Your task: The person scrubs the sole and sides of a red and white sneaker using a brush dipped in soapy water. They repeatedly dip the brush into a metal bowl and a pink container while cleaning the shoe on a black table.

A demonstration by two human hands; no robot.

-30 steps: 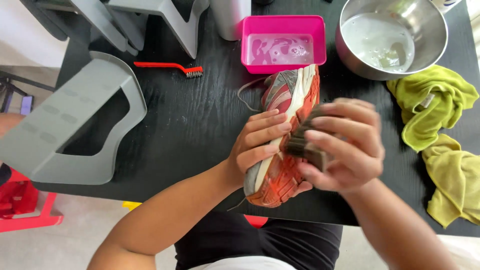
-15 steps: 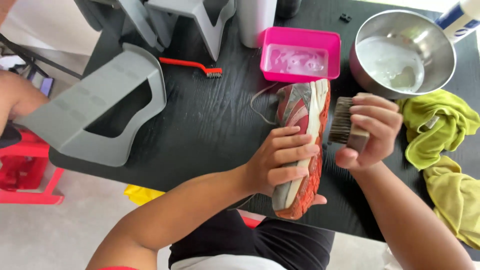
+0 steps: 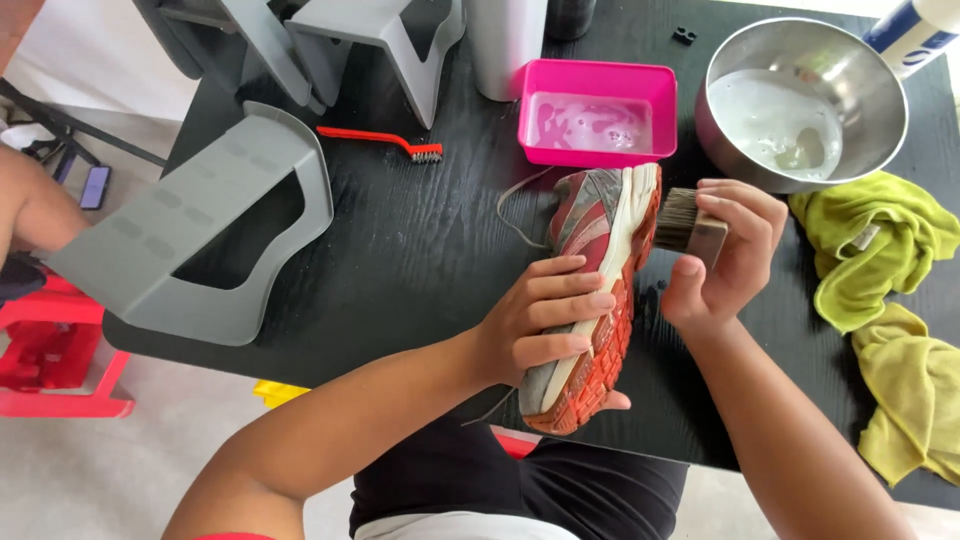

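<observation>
Our left hand (image 3: 535, 325) grips the shoe (image 3: 592, 290); our right hand (image 3: 725, 255) grips the brush (image 3: 688, 222). A pink tub (image 3: 598, 115), metal bowl (image 3: 800, 100) and green cloths (image 3: 880, 250) sit close by.

1. You have one red and grey shoe (image 3: 595, 290).
2. Two brushes: one wooden brush (image 3: 690, 225), one red-handled brush (image 3: 380, 140).
3. Two green cloths (image 3: 865, 245) (image 3: 915, 400).
4. One pink tub (image 3: 600, 115).
5. One steel bowl (image 3: 800, 100).
6. Three grey stands (image 3: 190, 235) (image 3: 375, 45) (image 3: 215, 35).

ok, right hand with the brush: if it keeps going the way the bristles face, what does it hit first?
The right hand holds a brush with its bristles facing left, toward the orange sole edge of the shoe that the left hand grips. The shoe would likely come first; the remaining gap is hard to judge from above.
</observation>
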